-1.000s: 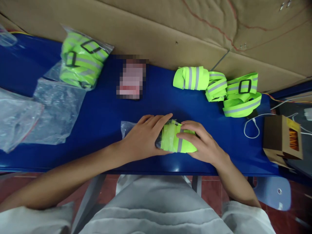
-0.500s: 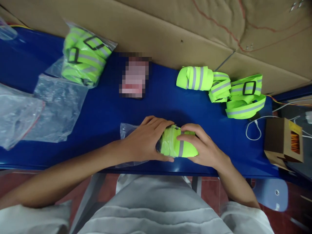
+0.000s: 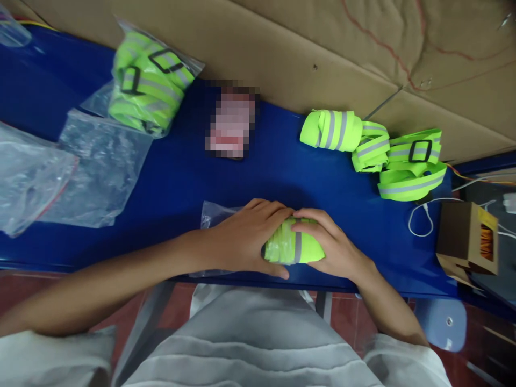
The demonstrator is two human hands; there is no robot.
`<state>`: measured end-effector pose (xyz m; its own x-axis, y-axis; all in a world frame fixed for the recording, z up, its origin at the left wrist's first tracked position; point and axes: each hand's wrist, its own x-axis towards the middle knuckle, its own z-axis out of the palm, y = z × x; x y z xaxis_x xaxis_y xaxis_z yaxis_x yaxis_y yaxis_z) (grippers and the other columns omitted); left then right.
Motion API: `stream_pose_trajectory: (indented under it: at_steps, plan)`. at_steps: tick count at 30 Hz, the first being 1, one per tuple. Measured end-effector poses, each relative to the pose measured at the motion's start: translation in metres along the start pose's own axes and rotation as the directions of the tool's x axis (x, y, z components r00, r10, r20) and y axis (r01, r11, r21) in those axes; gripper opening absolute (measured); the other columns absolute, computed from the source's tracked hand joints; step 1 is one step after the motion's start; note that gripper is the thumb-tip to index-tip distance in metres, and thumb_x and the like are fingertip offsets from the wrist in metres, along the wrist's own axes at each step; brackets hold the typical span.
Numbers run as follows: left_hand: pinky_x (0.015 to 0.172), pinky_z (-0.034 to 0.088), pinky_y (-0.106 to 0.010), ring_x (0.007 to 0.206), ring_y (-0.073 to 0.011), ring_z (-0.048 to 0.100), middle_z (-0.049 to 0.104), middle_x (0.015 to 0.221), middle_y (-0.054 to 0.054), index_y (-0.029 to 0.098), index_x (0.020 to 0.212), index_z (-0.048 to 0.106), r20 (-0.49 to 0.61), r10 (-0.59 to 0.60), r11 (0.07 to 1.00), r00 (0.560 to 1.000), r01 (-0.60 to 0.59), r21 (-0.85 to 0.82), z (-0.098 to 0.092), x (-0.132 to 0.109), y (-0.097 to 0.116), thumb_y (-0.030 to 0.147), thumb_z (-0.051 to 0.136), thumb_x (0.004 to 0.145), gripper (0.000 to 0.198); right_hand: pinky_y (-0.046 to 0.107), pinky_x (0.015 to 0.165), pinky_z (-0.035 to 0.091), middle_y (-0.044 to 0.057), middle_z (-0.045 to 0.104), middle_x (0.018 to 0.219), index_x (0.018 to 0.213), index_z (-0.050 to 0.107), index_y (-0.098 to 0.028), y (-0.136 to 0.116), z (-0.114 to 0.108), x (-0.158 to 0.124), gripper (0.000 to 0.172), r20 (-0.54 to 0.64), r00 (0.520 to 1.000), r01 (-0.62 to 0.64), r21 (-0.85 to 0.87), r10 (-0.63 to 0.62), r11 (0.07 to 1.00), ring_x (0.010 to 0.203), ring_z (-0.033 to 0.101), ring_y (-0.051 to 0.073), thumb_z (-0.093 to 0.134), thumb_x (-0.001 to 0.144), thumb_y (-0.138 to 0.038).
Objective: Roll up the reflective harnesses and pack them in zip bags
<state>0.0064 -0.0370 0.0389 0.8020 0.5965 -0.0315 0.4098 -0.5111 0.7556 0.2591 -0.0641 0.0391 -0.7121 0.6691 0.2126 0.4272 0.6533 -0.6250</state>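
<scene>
Between my hands, close to the front edge of the table, lies a rolled neon-yellow reflective strap (image 3: pixel 300 242) with a grey stripe. Clear plastic covers its left part. My left hand (image 3: pixel 256 236) grips the covered end and the plastic bag (image 3: pixel 212 214), whose rest shows to the left beneath my wrist. Around the bare right end of the roll curl the fingers of my right hand (image 3: pixel 336 242). The tips of both hands almost meet at the top of the roll. My left palm hides part of the bag.
The blue table (image 3: pixel 173 183) backs onto a brown panel (image 3: pixel 262 59). More reflective straps (image 3: pixel 342 131) lie at the back right. A bagged strap bundle (image 3: pixel 149 88), clear bags (image 3: pixel 100 166) and a pixelated object (image 3: pixel 231 123) are further left. A cardboard box (image 3: pixel 463 236) and white cable (image 3: pixel 429 217) sit right.
My right hand has shifted slightly left along the roll, bringing its fingertips against my left fingers. The view has tilted a little; both hands keep their hold.
</scene>
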Motion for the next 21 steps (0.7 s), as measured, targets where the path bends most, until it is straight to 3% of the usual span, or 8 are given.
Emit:
stream_pose_trajectory:
  at_steps: [10, 15, 18, 21]
  plan:
    - [0.107, 0.041, -0.050, 0.122, -0.0341, 0.054, 0.058, 0.132, -0.017, 0.011, 0.138, 0.050, -0.051, 0.027, 0.997, 0.998, -0.023, 0.076, 0.009, -0.005, 0.012, 0.052, 0.071, 0.087, 0.069, 0.047, 0.112, 0.047, 0.018, 0.051, 0.145, 0.142, 0.050, -0.017, -0.011, 0.006, 0.004, 0.051, 0.016, 0.999, 0.048, -0.142, -0.047, 0.989, 0.138, 0.050, 0.031, 0.064, 0.093, -0.013]
    - [0.107, 0.041, -0.051, 0.125, -0.0349, 0.052, 0.058, 0.135, -0.017, 0.013, 0.138, 0.051, -0.093, 0.048, 0.995, 0.994, -0.039, 0.091, 0.015, -0.005, 0.015, 0.045, 0.074, 0.087, 0.064, 0.046, 0.107, 0.046, 0.015, 0.053, 0.142, 0.143, 0.050, -0.021, -0.016, 0.018, 0.008, 0.055, -0.045, 0.992, 0.099, -0.272, -0.115, 0.957, 0.131, 0.054, 0.029, 0.062, 0.091, -0.008]
    - [0.105, 0.043, -0.050, 0.124, -0.0348, 0.054, 0.059, 0.134, -0.016, 0.015, 0.139, 0.051, -0.089, 0.018, 0.999, 0.996, -0.015, 0.040, 0.016, -0.005, 0.013, 0.045, 0.076, 0.084, 0.068, 0.049, 0.109, 0.045, 0.016, 0.049, 0.148, 0.145, 0.047, -0.021, -0.016, 0.016, 0.009, 0.058, -0.026, 0.997, 0.061, -0.210, -0.068, 0.976, 0.135, 0.051, 0.031, 0.063, 0.090, -0.011]
    - [0.104, 0.044, -0.051, 0.123, -0.0352, 0.056, 0.060, 0.134, -0.016, 0.014, 0.139, 0.050, -0.092, -0.013, 1.000, 0.996, 0.013, -0.002, 0.013, -0.004, 0.011, 0.046, 0.077, 0.083, 0.070, 0.051, 0.116, 0.043, 0.017, 0.043, 0.156, 0.151, 0.041, -0.021, -0.012, 0.003, 0.008, 0.070, 0.067, 0.998, -0.010, -0.074, 0.015, 0.997, 0.146, 0.043, 0.033, 0.067, 0.088, -0.014]
